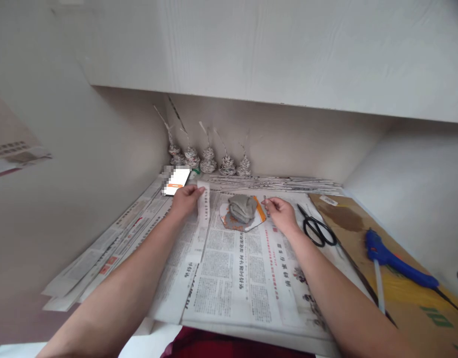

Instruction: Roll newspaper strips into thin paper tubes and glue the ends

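A narrow newspaper strip (204, 209) is pinched between the thumb and fingers of my left hand (187, 199), its length hanging toward me over the newspaper sheets. My right hand (281, 213) has its fingertips pressed together just beside the orange edge of a small printed card (260, 211); whatever they hold, if anything, is too small to make out. On that card, between both hands, rests a crumpled grey cloth (242, 208). Black-handled scissors (316, 229) lie open to the right of my right hand.
Newspaper sheets (229, 278) cover the table. Several woven paper gourd shapes (208, 161) stand along the back wall, beside thin paper rolls (281, 184). A phone (178, 180) leans at back left. A blue glue gun (396, 263) lies on cardboard (344, 214) at right. An overhanging white panel (251, 54) is above.
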The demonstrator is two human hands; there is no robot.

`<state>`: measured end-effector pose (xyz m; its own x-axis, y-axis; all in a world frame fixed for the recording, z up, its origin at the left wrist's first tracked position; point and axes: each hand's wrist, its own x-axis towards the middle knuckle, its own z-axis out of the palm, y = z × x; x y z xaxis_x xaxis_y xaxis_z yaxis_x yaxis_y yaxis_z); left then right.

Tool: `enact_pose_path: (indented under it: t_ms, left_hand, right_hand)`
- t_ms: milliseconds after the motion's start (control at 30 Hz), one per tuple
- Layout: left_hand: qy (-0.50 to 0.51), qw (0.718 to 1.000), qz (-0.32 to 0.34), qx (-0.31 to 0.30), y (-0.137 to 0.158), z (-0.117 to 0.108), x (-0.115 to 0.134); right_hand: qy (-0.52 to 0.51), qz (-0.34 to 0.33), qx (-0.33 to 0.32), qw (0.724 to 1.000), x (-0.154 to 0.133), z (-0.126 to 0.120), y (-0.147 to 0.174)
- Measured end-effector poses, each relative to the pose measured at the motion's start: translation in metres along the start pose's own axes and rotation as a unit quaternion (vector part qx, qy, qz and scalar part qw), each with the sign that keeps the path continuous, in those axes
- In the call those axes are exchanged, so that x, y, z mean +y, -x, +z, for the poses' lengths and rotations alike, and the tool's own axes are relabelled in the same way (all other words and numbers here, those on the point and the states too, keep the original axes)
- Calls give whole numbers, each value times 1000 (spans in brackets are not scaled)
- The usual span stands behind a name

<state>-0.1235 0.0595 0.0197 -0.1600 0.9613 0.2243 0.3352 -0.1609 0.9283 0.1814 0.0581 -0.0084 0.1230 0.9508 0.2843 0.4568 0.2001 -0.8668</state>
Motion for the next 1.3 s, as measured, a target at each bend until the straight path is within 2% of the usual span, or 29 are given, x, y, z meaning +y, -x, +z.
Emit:
enact_pose_path:
  t_ms: [100,200,267,300,367,433,500,533,633,867,967,1033,1067,1100,1167,1233,1300]
  left_hand:
    - [172,977,-30,-122,13,12,13]
    - [223,942,-51,-243,29,24,23]
    - [240,921,-60,-301,37,30,26]
    - [244,914,-61,-318,39,33,26]
    - [252,910,-59,-323,42,37,25]
    - [261,913,-61,-307,42,40,21]
    - [272,913,-64,-299,41,43,18]
    - [273,912,-64,-300,41,44,16]
    - [264,912,-59,-310,43,47,13]
    - [258,910,-43,-321,48,51,13]
    - [240,912,-35,-330,49,51,14]
    - [205,920,-20,-334,50,52,15]
    - [183,925,-6,-332,51,52,15]
    - [160,931,12,-329,51,53,15]
    - [111,941,49,-317,53,55,15]
    - [63,954,66,-285,54,57,14]
    - [18,971,71,-226,55,57,12]
  right_hand:
    - [-64,3,-23,998,-17,4,4]
    - [-185,54,-132,972,-41,11,14]
    - [-217,79,-198,953,-51,15,20]
    - [-211,74,-211,952,-54,16,23]
    - [-146,12,-195,970,-54,18,25]
    - [-28,-95,-152,983,-50,18,25]
    - [97,-183,-137,969,-43,20,24]
    - [147,-205,-143,957,-40,22,23]
    - [226,-216,-162,936,-33,29,19]
    - [221,-153,-94,959,-30,36,19]
    - [146,-112,-58,981,-30,33,21]
    - [11,-73,-77,994,-33,29,21]
    - [-75,-40,-107,991,-35,27,21]
    - [-161,1,-141,977,-37,24,20]
    - [-299,83,-199,930,-40,17,17]
    - [-373,126,-218,893,-41,13,15]
    - [-400,145,-212,880,-41,12,14]
